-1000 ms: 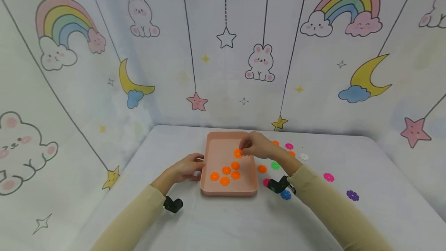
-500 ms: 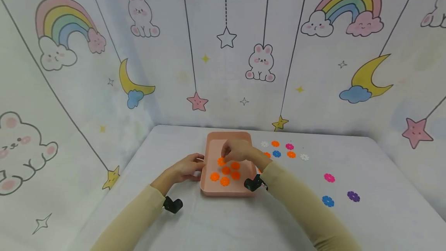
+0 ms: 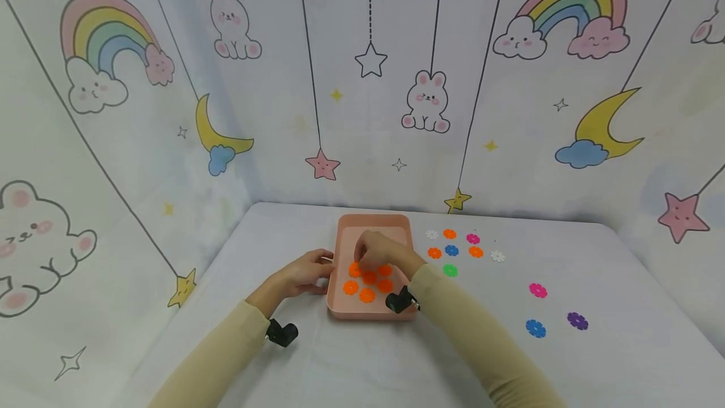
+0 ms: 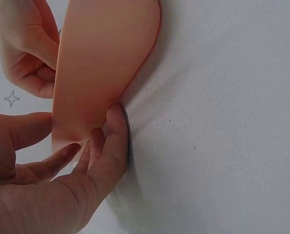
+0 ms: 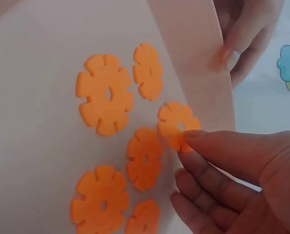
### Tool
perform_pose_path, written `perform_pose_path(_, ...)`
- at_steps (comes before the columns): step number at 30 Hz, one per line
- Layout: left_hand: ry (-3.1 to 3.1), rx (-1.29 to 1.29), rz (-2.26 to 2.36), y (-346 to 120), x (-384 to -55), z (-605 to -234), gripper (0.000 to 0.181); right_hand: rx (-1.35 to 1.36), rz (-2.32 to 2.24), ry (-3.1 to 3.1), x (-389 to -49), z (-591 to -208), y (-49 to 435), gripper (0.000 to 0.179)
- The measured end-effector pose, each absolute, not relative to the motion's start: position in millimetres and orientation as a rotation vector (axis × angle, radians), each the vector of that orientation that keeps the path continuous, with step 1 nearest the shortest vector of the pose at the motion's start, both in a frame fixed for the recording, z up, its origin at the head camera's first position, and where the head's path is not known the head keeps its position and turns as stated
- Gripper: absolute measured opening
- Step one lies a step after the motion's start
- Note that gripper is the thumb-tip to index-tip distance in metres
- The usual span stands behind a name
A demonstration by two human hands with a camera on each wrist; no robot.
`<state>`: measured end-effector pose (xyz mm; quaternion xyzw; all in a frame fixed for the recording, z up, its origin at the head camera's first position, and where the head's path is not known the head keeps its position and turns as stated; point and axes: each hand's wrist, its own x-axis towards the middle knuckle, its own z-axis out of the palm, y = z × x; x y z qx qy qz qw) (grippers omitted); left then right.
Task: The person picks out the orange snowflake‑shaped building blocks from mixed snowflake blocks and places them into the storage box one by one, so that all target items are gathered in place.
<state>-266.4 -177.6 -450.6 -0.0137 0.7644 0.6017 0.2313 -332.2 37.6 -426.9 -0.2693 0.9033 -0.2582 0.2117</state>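
Observation:
My left hand (image 3: 308, 271) holds the left side of a shallow pink tray (image 3: 348, 237). In the left wrist view its thumb meets the rim and bent fingers lie against the tray's outer wall (image 4: 106, 44). Inside the tray my right hand (image 3: 378, 253) pinches an orange flower-shaped notched disc (image 5: 171, 117) between thumb and fingers, close to the tray floor. Several more orange discs (image 5: 106, 95) lie flat nearby in the tray. From the head camera, the right hand partly covers some of them.
Right of the tray, loose discs lie on the white-covered table: orange (image 3: 476, 252), white (image 3: 497, 256), green (image 3: 450, 271), pink (image 3: 538, 290), blue (image 3: 535, 328) and purple (image 3: 578, 321) among them. A patterned cloth backdrop (image 3: 368, 118) rises behind the table.
My right hand has carried the orange disc from the tray's upper right leftward and down to the other orange discs. The left hand stays at the tray's side.

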Motion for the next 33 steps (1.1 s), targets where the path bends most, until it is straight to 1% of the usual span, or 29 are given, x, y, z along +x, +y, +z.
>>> perform_pose_path(7, 2.103, -0.049, 1.641, -178, -267, -451, 0.046, -0.734, -0.699, 2.519, -331, -430, 35, 0.018)
perform_pose_path(11, 2.102, -0.042, 1.633, -177, -267, -451, 0.046, -0.725, -0.688, 2.533, -330, -427, 38, 0.012)
perform_pose_path(14, 2.098, -0.037, 1.641, -177, -267, -450, 0.045, -0.776, -0.680, 2.560, -328, -420, 43, 0.003)
perform_pose_path(16, 2.097, -0.036, 1.643, -177, -268, -450, 0.045, -0.819, -0.681, 2.570, -326, -414, 50, 0.005)
perform_pose_path(23, 2.083, -0.039, 1.646, -179, -270, -449, 0.046, -0.924, -0.735, 2.569, -319, -389, 84, 0.015)
perform_pose_path(28, 2.095, -0.055, 1.633, -178, -271, -450, 0.047, -0.885, -0.777, 2.601, -312, -376, 117, 0.018)
perform_pose_path(33, 2.119, -0.060, 1.609, -177, -271, -452, 0.048, -0.858, -0.830, 2.662, -310, -373, 161, 0.019)
